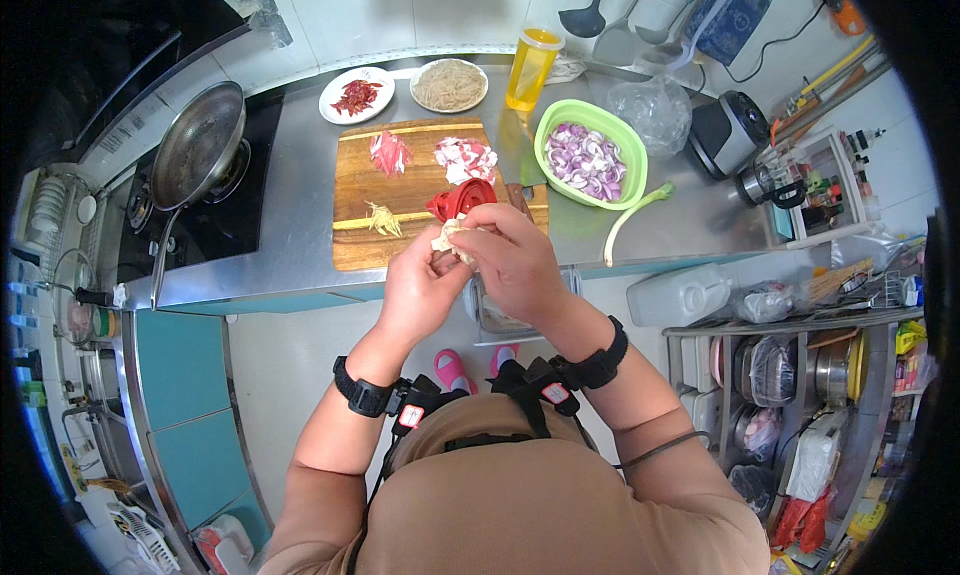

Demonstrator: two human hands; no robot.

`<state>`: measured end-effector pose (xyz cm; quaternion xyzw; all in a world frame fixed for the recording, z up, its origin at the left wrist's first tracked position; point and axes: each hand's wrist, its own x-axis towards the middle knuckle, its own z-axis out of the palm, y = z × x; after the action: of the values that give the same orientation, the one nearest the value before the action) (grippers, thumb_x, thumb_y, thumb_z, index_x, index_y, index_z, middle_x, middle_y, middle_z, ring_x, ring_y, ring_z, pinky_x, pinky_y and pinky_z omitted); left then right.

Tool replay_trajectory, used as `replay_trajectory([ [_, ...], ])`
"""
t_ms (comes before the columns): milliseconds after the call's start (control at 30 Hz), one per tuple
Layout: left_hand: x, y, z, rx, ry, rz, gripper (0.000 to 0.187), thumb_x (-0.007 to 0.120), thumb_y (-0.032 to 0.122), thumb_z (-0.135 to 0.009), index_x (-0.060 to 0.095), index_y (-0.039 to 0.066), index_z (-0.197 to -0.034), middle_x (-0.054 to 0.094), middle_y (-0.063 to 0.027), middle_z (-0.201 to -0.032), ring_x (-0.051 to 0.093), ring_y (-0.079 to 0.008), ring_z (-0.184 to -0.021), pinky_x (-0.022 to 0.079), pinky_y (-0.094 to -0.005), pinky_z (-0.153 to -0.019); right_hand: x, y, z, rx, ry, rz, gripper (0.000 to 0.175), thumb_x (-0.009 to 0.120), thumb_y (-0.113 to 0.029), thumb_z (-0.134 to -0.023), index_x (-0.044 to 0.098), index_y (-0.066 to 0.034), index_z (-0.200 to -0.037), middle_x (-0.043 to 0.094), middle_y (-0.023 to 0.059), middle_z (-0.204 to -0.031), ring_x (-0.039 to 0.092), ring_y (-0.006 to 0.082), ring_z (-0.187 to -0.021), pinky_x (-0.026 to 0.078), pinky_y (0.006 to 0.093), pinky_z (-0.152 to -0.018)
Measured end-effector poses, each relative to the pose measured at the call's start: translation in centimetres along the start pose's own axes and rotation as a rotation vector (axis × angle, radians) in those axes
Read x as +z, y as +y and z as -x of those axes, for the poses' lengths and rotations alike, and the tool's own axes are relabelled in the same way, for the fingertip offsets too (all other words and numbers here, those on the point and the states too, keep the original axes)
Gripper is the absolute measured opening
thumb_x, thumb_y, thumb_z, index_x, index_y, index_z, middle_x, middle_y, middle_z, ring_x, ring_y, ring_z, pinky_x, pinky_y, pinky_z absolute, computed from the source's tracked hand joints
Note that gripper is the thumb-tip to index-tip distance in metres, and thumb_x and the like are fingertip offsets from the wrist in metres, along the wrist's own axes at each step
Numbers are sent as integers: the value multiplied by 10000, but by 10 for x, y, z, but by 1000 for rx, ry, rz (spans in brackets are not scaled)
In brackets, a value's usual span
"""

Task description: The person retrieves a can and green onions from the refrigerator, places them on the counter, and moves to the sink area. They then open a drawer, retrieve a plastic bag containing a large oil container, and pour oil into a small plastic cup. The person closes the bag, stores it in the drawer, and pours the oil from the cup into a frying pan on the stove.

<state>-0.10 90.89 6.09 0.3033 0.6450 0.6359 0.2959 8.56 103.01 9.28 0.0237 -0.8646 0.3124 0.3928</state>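
Observation:
My left hand (421, 282) and my right hand (514, 256) meet over the front edge of a wooden cutting board (420, 192). Both sets of fingers pinch a small pale, papery thing (452, 236), which looks like a garlic bulb. Just beyond it sits a shiny red bundle (465, 196), possibly a plastic bag. The board also carries yellow shreds (384, 219), reddish meat strips (390, 153) and white-and-pink fatty slices (466, 159). A cleaver (517, 197) lies at the board's right side, its handle partly behind my right hand.
Behind the board stand a plate of dried red chillies (357, 97), a plate of noodle-like strands (450, 85) and a yellow container (534, 69). To the right are a green basin of sliced purple onion (585, 159) and a scallion stalk (630, 222). A wok (199, 147) rests on the left cooktop.

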Motion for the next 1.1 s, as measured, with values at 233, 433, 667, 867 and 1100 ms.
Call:
replay_trajectory([
  [233,-1,11,7,160,-5,-307,322,714,36,-748,612,48,-1054,608,-45,-714,542,-131,-566,459,-266,-557,0,12,-12,178,130,94,183,612,72,-753,671,-17,-901,614,124,-918,621,247,-763,501,309,-677],
  [433,0,10,12,212,-33,-428,299,706,20,-753,604,28,-1034,670,-79,-876,596,-134,-651,479,-284,-601,1,30,-13,303,188,150,112,636,30,-765,682,2,-863,625,124,-860,616,225,-712,492,293,-645],
  [667,-7,-1,2,7,-109,452,254,619,-56,-840,513,31,-1053,666,-64,-1042,609,-115,-949,486,-252,-784,-17,30,-8,424,301,16,118,642,23,-794,673,7,-907,627,86,-896,591,129,-735,478,241,-643],
  [867,-21,-7,0,-10,-105,624,288,629,-30,-842,513,23,-1100,645,-109,-1129,616,-153,-1032,492,-287,-872,-22,17,4,386,166,-54,108,641,11,-801,668,2,-906,614,84,-912,578,116,-714,458,228,-614],
  [1100,-6,-8,1,136,31,627,324,608,-75,-835,499,16,-1126,617,-138,-1178,596,-184,-1080,481,-311,-920,8,-6,21,503,162,17,72,660,-28,-801,654,-8,-869,581,88,-839,561,142,-605,455,252,-542],
])
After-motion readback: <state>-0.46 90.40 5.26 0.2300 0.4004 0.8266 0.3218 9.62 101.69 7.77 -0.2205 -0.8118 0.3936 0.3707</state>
